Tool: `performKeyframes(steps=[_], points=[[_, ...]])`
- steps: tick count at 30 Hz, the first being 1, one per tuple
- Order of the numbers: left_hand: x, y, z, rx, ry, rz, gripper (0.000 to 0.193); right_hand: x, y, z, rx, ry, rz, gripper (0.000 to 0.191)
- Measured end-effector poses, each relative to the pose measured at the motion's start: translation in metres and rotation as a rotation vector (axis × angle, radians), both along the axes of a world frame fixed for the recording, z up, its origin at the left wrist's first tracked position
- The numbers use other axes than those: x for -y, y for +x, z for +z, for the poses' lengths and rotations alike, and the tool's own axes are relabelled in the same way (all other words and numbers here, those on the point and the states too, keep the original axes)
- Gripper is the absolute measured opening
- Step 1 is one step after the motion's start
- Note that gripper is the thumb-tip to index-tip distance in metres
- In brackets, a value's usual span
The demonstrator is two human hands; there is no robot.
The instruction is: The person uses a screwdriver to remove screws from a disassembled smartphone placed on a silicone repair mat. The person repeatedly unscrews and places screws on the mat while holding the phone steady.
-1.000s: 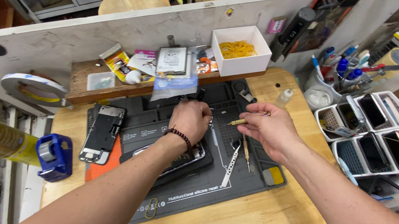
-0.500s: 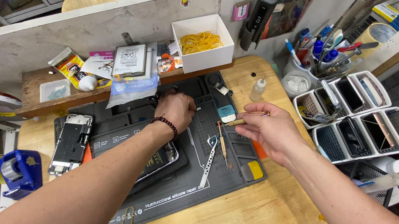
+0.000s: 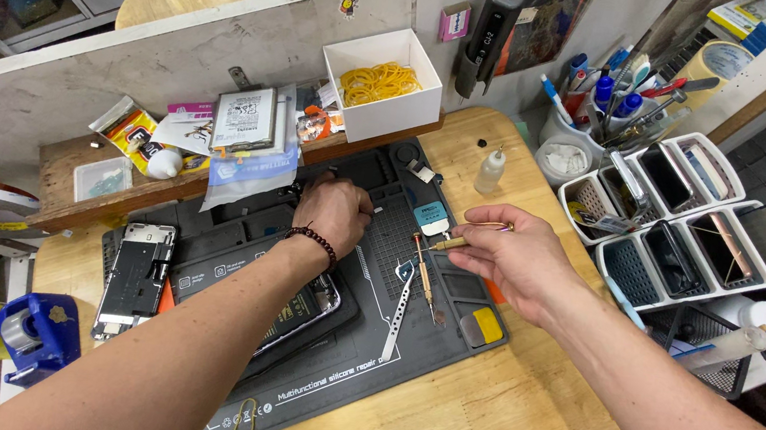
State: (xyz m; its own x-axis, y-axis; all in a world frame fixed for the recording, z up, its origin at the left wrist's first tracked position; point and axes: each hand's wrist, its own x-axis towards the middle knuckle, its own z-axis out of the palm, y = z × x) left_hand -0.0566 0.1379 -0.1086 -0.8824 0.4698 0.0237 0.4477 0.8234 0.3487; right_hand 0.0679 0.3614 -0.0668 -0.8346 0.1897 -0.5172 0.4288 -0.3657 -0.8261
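Brass-coloured, the slim screwdriver (image 3: 470, 240) lay pinched in the right hand (image 3: 515, 262), tip pointing left over the grey silicone mat (image 3: 353, 369). Over the last second this hand had drawn a little toward the desk's right edge. The left hand (image 3: 334, 214) stayed curled, fingertips pressed on small parts near the mat's far edge, above the opened phone (image 3: 297, 307).

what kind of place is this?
Most likely a phone repair bench. A dark silicone work mat covers the wooden table, an opened phone lies on it, and white trays on the right hold more phones. The right hand holds a small screwdriver.
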Motion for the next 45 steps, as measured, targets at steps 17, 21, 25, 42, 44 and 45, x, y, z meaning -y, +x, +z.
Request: performKeyframes(steps=[17, 21, 25, 42, 44, 45], points=[[0.007, 0.011, 0.018, -0.017, 0.004, 0.013, 0.018, 0.001, 0.002, 0.001, -0.011, 0.023, -0.007, 0.033], [0.038, 0.029, 0.03, -0.105, 0.082, -0.025, 0.017, 0.012, 0.0, 0.002, -0.061, -0.014, -0.002, 0.033], [0.078, 0.048, 0.04, -0.141, 0.176, 0.04, 0.018, 0.039, -0.003, 0.003, -0.079, -0.019, 0.041, 0.03], [0.116, 0.075, 0.06, 0.151, 0.245, 0.277, 0.031, 0.139, -0.032, 0.005, -0.158, 0.299, 0.131, 0.025], [0.11, 0.071, 0.059, 0.136, 0.231, 0.241, 0.031, 0.14, -0.031, 0.006, -0.159, 0.258, 0.117, 0.026], [0.108, 0.069, 0.058, 0.138, 0.23, 0.236, 0.031, 0.14, -0.031, 0.007, -0.159, 0.235, 0.111, 0.026]])
